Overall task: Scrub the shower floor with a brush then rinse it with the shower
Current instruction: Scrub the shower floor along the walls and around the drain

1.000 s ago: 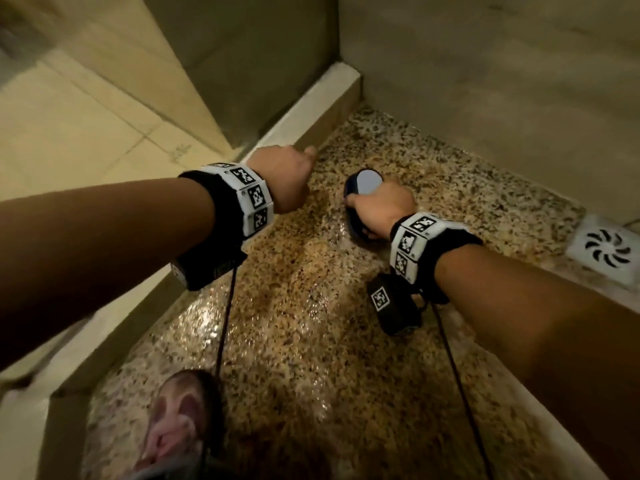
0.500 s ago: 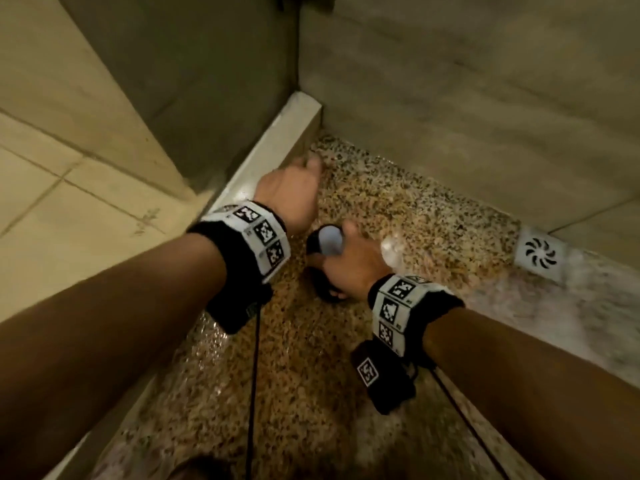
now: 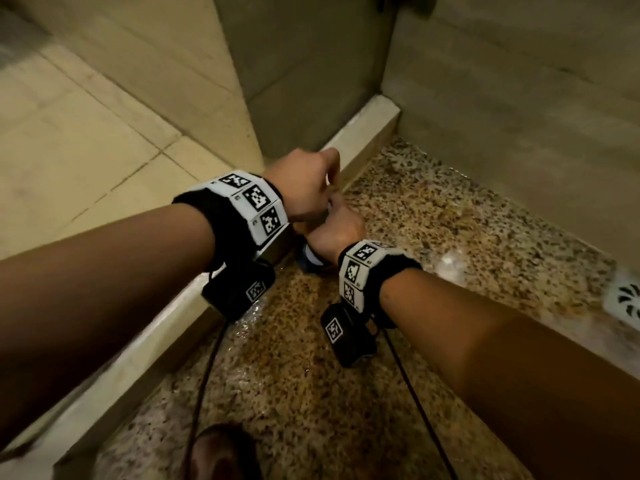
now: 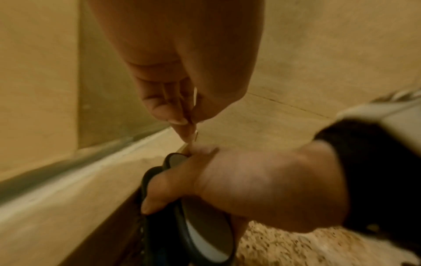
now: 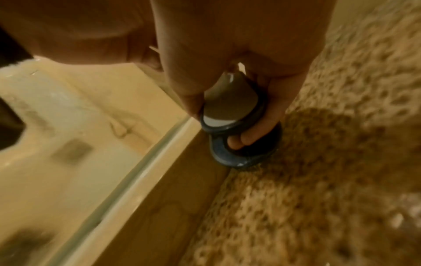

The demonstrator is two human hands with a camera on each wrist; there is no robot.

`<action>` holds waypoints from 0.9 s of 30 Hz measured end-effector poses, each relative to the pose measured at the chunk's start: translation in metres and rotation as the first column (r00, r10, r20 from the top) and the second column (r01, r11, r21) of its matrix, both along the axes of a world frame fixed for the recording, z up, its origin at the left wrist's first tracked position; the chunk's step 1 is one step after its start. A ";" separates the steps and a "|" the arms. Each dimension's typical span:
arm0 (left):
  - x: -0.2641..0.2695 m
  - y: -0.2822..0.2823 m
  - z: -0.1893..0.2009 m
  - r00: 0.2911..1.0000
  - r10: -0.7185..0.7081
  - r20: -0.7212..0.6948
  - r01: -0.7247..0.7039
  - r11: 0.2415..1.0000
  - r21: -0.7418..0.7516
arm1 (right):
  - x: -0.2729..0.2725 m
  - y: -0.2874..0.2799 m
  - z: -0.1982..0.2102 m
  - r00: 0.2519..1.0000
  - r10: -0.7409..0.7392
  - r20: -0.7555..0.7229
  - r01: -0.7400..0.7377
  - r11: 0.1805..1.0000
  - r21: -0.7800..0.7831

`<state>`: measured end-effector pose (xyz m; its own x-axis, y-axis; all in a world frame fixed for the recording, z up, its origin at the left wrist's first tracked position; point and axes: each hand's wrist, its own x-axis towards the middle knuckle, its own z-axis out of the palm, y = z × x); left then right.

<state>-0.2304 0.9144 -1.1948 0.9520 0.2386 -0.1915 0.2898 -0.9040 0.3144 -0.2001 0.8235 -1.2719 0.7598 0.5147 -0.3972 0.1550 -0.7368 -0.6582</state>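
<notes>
The right hand [image 3: 334, 233] grips a dark blue brush [image 5: 237, 136] by its rounded handle, fingers wrapped through the loop under the grey top. The brush sits low on the speckled shower floor [image 3: 433, 237], pressed into the left edge where the floor meets the pale curb [image 3: 363, 129]. From the head view only a sliver of the brush [image 3: 311, 259] shows below the wrist.

The left hand [image 3: 304, 188] hovers just above and to the left of the right one, over the curb, its fingers [image 4: 164, 106] curled loosely inward with the tips together; it holds nothing that can be made out. The two hands are very close, nearly touching at the knuckles.

The floor looks wet and glossy near the curb. A white round-slotted drain cover [image 3: 623, 299] lies at the far right edge of the floor, well apart from the brush. Both wrists wear black bands with white marker tiles, and dark cables trail down toward the near side.
</notes>
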 end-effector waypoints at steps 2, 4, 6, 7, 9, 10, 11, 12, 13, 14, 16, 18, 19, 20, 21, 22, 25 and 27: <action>-0.015 0.005 -0.007 0.998 -0.017 -0.058 0.015 0.999 -0.031 | -0.009 0.007 -0.009 0.999 -0.046 -0.011 0.046 0.999 -0.018; -0.025 0.009 -0.013 0.997 -0.015 -0.076 0.011 0.999 -0.051 | -0.012 0.011 -0.016 0.997 -0.075 -0.032 0.074 0.997 -0.027; -0.029 0.010 -0.017 0.996 -0.030 -0.080 0.027 0.999 -0.040 | -0.011 0.013 -0.026 0.993 -0.101 -0.053 0.098 0.993 -0.059; -0.028 0.009 -0.018 0.996 -0.043 -0.075 0.041 0.999 -0.034 | -0.008 0.011 -0.031 0.991 -0.118 -0.064 0.113 0.990 -0.084; -0.023 0.006 -0.018 0.996 -0.070 -0.059 0.068 0.997 -0.022 | -0.004 0.007 -0.036 0.983 -0.170 -0.070 0.161 0.979 -0.123; -0.019 0.004 -0.018 0.996 -0.079 -0.048 0.078 0.997 -0.018 | -0.003 0.005 -0.034 0.981 -0.179 -0.073 0.168 0.977 -0.130; -0.015 0.003 -0.018 0.996 -0.086 -0.038 0.085 0.996 -0.013 | -0.001 0.004 -0.035 0.982 -0.173 -0.074 0.162 0.979 -0.127; -0.013 0.001 -0.019 0.995 -0.092 -0.032 0.092 0.996 -0.001 | -0.001 0.005 -0.034 0.985 -0.152 -0.079 0.142 0.983 -0.119; -0.011 0.000 -0.021 0.995 -0.096 -0.030 0.096 0.995 0.009 | -0.002 0.005 -0.032 0.988 -0.126 -0.088 0.114 0.985 -0.128; -0.008 -0.001 -0.022 0.994 -0.103 -0.028 0.104 0.995 0.012 | -0.005 0.006 -0.028 0.986 -0.118 -0.119 0.103 0.987 -0.124; -0.006 -0.002 -0.025 0.992 -0.123 -0.017 0.123 0.992 0.014 | -0.012 0.009 -0.025 0.984 -0.110 -0.138 0.091 0.987 -0.133; -0.005 -0.001 -0.026 0.991 -0.133 -0.013 0.133 0.991 0.021 | -0.013 0.009 -0.028 0.995 -0.047 -0.084 0.036 0.991 -0.129; -0.002 0.000 -0.026 0.990 -0.140 -0.011 0.140 0.990 0.019 | -0.006 0.006 -0.030 0.999 -0.015 -0.052 0.007 0.989 -0.145; 0.000 0.000 -0.025 0.989 -0.149 -0.011 0.149 0.989 0.017 | 0.006 0.001 -0.031 0.999 0.004 -0.035 -0.010 0.985 -0.172; 0.001 0.001 -0.024 0.988 -0.154 -0.007 0.154 0.988 0.019 | 0.020 -0.006 -0.027 0.999 -0.022 -0.036 0.015 0.980 -0.197; 0.001 0.003 -0.022 0.988 -0.153 0.004 0.153 0.988 0.026 | 0.038 -0.013 -0.022 0.997 -0.072 -0.038 0.063 0.978 -0.200; 0.000 0.006 -0.018 0.991 -0.128 0.049 0.127 0.992 0.011 | 0.077 -0.040 -0.015 0.977 -0.163 0.140 0.197 0.938 -0.284; -0.001 0.007 -0.018 0.991 -0.121 0.060 0.121 0.993 0.003 | 0.061 -0.046 -0.021 0.970 -0.094 0.223 0.155 0.950 -0.272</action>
<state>-0.2314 0.9216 -1.2126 0.9837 0.1209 -0.1331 0.1589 -0.9309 0.3289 -0.1389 0.7773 -1.2928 0.8908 0.2987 -0.3425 0.1590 -0.9109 -0.3808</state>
